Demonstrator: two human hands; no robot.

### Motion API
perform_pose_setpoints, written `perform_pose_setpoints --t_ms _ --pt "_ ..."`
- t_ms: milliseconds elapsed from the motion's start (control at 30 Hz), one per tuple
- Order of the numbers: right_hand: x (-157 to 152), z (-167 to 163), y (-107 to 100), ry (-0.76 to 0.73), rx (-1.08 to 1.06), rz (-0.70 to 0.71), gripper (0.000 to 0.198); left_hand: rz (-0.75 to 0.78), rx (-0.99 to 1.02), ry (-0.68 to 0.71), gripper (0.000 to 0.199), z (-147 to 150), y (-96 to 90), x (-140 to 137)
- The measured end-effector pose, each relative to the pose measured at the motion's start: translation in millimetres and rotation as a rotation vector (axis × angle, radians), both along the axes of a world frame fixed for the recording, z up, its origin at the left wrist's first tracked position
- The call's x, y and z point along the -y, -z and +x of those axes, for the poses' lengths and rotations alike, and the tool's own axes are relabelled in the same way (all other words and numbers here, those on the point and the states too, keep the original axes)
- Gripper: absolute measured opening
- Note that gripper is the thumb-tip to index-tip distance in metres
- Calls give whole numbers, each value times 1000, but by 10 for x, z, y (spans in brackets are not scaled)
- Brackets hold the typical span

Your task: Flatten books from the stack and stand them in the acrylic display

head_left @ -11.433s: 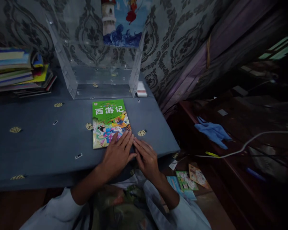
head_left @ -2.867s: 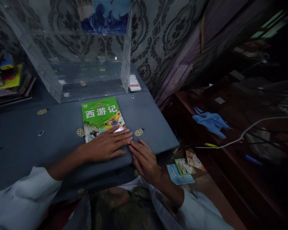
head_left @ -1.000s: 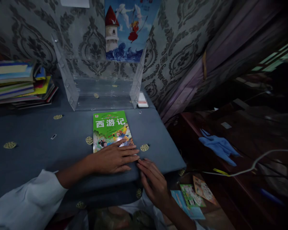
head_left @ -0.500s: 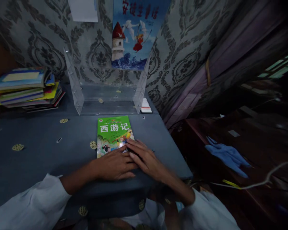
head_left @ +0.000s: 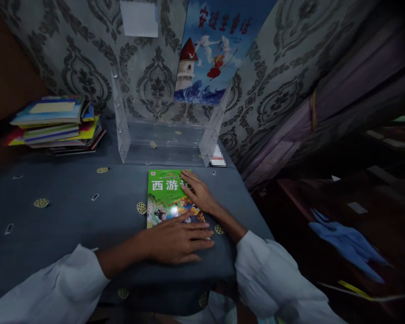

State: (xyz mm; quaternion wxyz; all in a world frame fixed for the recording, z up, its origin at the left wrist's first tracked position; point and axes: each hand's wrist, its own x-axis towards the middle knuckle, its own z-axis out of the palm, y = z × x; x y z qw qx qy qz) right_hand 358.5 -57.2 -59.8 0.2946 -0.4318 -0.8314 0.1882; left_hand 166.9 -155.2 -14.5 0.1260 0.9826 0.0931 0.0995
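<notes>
A green picture book (head_left: pixel 168 198) with large white Chinese characters lies face up on the dark cloth-covered table (head_left: pixel 70 225). Across its lower edge rests my left hand (head_left: pixel 178 238), palm down, fingers stretched out and slightly spread, hiding the bottom of the cover. My right hand (head_left: pixel 199 193) lies over the upper right side of the book, its fingers extended toward the top edge and hiding part of the last character. Neither hand is wrapped around anything.
Behind the book stands a clear acrylic rack (head_left: pixel 165 153) against the patterned wall. A stack of books (head_left: pixel 57 126) lies at the back left. A blue poster (head_left: pixel 209 58) hangs above. Right of the table are a purple curtain (head_left: pixel 290 130) and a blue cloth (head_left: pixel 347 243).
My right hand has moved away from my left, up to the book's top right. The left hand stays along the lower edge. The view has shifted, so everything sits further right or left accordingly.
</notes>
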Motion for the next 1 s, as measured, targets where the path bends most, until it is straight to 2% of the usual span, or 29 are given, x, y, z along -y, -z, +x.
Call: perform_pose_setpoints --t_ms 333,667,833,1000 --pt "6 181 35 3 -45 40 50 20 -7 10 43 -2 -20 -23" --pt "-8 266 65 6 -116 16 50 102 -73 37 44 2 -99 -88" --pt "-25 284 80 35 -145 20 48 87 -143 22 45 -1 -137 -174" --pt "-36 279 75 46 -142 20 47 55 -141 -19 47 -8 -91 -269"
